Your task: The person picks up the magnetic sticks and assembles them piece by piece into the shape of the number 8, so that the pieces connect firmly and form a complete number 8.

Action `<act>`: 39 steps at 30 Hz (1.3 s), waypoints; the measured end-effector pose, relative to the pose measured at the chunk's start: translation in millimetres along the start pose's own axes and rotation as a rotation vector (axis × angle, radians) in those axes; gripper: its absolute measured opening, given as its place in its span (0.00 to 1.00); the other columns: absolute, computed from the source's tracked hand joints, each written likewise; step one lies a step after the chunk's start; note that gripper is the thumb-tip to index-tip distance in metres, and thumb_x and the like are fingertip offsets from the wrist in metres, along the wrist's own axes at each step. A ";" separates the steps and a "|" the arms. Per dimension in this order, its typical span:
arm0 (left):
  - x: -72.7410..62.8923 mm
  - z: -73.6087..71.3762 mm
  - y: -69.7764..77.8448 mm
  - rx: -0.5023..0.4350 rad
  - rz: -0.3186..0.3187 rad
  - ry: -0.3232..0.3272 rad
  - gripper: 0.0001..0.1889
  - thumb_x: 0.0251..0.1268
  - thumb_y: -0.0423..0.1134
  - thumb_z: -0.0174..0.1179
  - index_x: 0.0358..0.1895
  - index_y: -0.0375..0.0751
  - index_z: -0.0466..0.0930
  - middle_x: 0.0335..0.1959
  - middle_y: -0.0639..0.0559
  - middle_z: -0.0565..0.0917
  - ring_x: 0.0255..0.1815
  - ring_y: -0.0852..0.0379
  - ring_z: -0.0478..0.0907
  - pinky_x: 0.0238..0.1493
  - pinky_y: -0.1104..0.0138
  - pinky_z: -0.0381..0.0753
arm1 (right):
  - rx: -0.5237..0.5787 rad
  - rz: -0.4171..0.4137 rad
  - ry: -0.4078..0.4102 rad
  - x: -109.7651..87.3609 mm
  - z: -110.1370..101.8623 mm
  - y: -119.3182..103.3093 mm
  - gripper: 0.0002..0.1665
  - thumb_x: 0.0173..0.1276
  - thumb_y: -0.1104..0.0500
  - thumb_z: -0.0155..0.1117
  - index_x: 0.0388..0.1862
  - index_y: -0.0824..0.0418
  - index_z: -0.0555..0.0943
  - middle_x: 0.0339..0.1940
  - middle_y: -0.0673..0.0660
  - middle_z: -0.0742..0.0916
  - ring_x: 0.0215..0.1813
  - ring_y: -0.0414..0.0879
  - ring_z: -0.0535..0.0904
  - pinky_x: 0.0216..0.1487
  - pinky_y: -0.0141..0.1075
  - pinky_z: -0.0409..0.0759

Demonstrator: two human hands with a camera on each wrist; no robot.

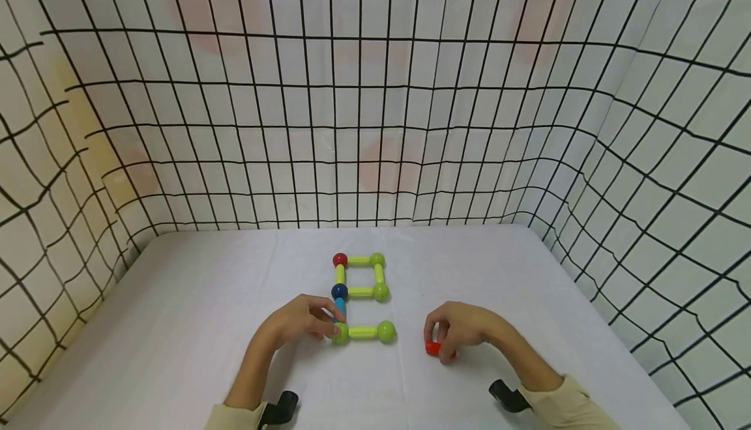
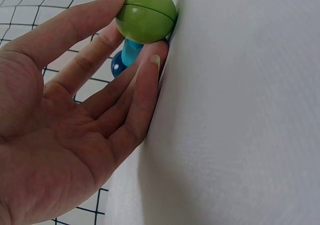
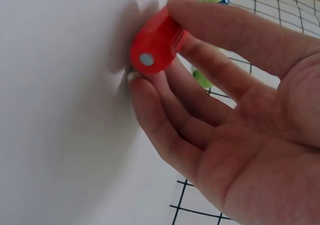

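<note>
My left hand pinches a green ball between thumb and fingers at the near left corner of a ball-and-stick figure. From that ball a yellow-green rod leads to another green ball on the right. A blue rod, partly behind the left fingers, runs up to a dark blue ball. To the right, my right hand grips a short red rod just over or on the white cloth, apart from the figure. A round silvery spot shows on the rod's end.
Beyond the left hand, the figure's far part forms a square of yellow-green rods with a red ball at its far left corner. A white cloth covers the table. Black netting surrounds the back and sides.
</note>
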State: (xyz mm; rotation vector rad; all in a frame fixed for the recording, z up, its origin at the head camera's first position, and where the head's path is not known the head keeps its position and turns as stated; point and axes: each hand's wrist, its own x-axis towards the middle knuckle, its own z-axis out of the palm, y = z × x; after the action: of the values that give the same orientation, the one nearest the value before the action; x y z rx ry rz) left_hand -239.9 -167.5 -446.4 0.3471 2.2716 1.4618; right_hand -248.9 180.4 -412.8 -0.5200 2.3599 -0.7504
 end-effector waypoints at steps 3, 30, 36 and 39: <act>0.3 -0.1 -0.6 -0.005 -0.001 -0.003 0.12 0.59 0.39 0.72 0.44 0.41 0.88 0.41 0.50 0.89 0.38 0.57 0.83 0.41 0.64 0.83 | 0.011 -0.011 0.049 4.6 0.4 -4.0 0.15 0.53 0.68 0.76 0.38 0.54 0.86 0.28 0.53 0.84 0.30 0.45 0.78 0.32 0.36 0.73; 0.0 -0.5 1.4 0.016 -0.011 0.007 0.12 0.59 0.40 0.72 0.45 0.41 0.88 0.39 0.51 0.89 0.36 0.56 0.83 0.40 0.64 0.83 | 0.348 -0.045 0.567 52.6 17.7 -32.2 0.16 0.61 0.65 0.74 0.48 0.63 0.86 0.35 0.57 0.91 0.32 0.46 0.87 0.39 0.42 0.88; 0.4 -0.6 1.3 0.023 -0.012 -0.002 0.12 0.60 0.40 0.72 0.45 0.41 0.87 0.39 0.50 0.89 0.35 0.56 0.82 0.40 0.64 0.83 | 0.391 -0.042 0.565 56.7 20.4 -35.2 0.16 0.62 0.65 0.74 0.49 0.63 0.85 0.35 0.57 0.90 0.32 0.46 0.88 0.39 0.40 0.87; 0.7 -0.9 1.0 0.025 -0.014 -0.001 0.12 0.60 0.40 0.72 0.45 0.41 0.87 0.40 0.50 0.89 0.36 0.56 0.82 0.40 0.64 0.82 | 0.409 -0.052 0.560 57.8 20.8 -37.4 0.17 0.62 0.65 0.73 0.50 0.63 0.84 0.35 0.58 0.90 0.31 0.47 0.88 0.39 0.40 0.87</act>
State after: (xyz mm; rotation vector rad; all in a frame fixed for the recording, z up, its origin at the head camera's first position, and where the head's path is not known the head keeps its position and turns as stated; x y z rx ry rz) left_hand -240.9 -167.5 -445.3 0.3385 2.2889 1.4268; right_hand -271.7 113.9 -427.8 -0.2070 2.5769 -1.5203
